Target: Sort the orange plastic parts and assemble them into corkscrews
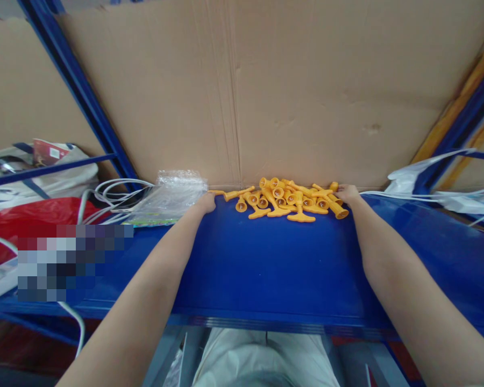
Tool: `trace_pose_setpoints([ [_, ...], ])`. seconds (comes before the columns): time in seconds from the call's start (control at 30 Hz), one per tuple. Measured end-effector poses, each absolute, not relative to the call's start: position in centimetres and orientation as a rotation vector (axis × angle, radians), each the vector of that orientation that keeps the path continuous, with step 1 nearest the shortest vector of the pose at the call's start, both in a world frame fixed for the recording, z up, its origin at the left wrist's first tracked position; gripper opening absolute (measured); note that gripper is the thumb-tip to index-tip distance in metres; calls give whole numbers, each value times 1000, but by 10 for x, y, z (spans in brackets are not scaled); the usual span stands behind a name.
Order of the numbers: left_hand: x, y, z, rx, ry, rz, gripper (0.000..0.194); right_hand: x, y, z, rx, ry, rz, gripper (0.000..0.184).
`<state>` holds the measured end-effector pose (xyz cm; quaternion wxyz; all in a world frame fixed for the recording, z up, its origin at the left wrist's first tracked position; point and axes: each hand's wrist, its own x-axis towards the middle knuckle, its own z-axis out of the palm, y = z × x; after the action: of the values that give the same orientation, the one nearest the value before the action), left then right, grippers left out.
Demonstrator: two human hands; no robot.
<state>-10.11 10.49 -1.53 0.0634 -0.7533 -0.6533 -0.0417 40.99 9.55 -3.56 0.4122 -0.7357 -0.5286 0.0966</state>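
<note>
A heap of yellow T-handled plastic corkscrews lies at the back of the blue shelf, against the cardboard. Their bell-shaped ends point many ways, and something shiny shows inside several of them. At the heap's left end is my left hand, touching or right beside the outermost yellow handle; most of its fingers are hidden. My right hand reaches to the heap's right end, fingers stretched toward the yellow pieces there and seemingly touching them. Both arms extend forward, one on either side of the pile.
Clear plastic bags lie left of my left hand, beside coiled white cables. A red bag and a cloth bag are farther left. A white plastic bag sits by the right blue post. Cardboard walls the back.
</note>
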Motion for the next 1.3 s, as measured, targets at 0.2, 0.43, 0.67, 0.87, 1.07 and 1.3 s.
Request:
trace_pose_setpoints([
  [0.2,-101,103,-12,-2288,-1951,-181,60,403,90,-31,-1884,-1223,363,16],
  [0.43,-101,95,0,-2333,-1885,-284,53,395,81,-24,-1860,-1162,413,18],
  [0.67,-90,86,10,-2205,-1924,-592,51,384,63,-13,-1837,-991,454,19],
  [0.87,-65,79,23,-2127,-1808,-1045,56,376,44,0,-1991,-1141,443,7],
  [1.07,-29,77,28,-2158,-1676,-1514,51,353,24,8,-2015,-1269,514,5],
  [1.3,-1,61,12,-2237,-1383,-1651,46,345,14,11,-1975,-1399,418,6],
])
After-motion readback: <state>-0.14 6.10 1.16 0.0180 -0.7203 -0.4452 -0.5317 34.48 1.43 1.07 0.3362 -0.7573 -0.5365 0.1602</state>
